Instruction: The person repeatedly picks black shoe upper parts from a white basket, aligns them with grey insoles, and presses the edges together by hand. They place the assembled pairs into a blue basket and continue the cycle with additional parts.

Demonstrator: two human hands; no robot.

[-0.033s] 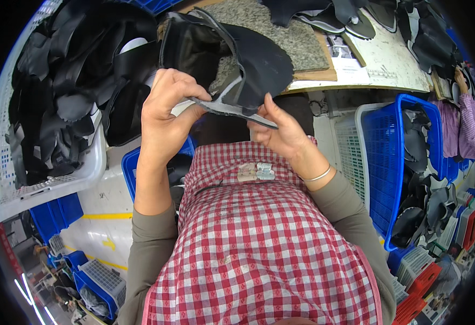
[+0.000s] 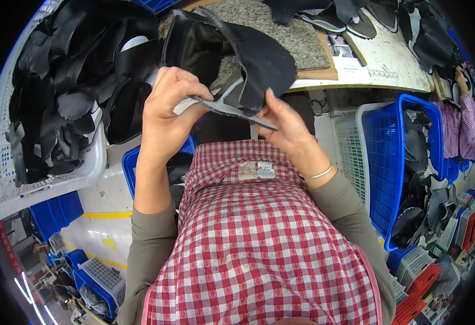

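Note:
A black shoe upper [image 2: 267,59] is held up in front of me at the near edge of the worktable. Its opening faces me, showing a dark inside and a pale grey lining strip along the near edge. My left hand [image 2: 172,105] pinches that edge between thumb and fingers at its left part. On the right end of the same edge, my right hand [image 2: 286,122] is closed, its thumb on top and the fingers partly hidden below. The far part of the upper hangs over a speckled stone slab [image 2: 280,35].
A white basket [image 2: 86,176] heaped with black leather pieces [image 2: 75,105] stands at left. Right of me is a blue crate [image 2: 381,173] with more pieces. Further black uppers [image 2: 351,21] lie on the white tabletop [image 2: 394,59]. Another person's purple sleeve [image 2: 470,127] shows at far right.
The shoe upper has shifted and tilted very slightly to the right. My right thumb has risen a little along the edge. My left hand keeps its pinch.

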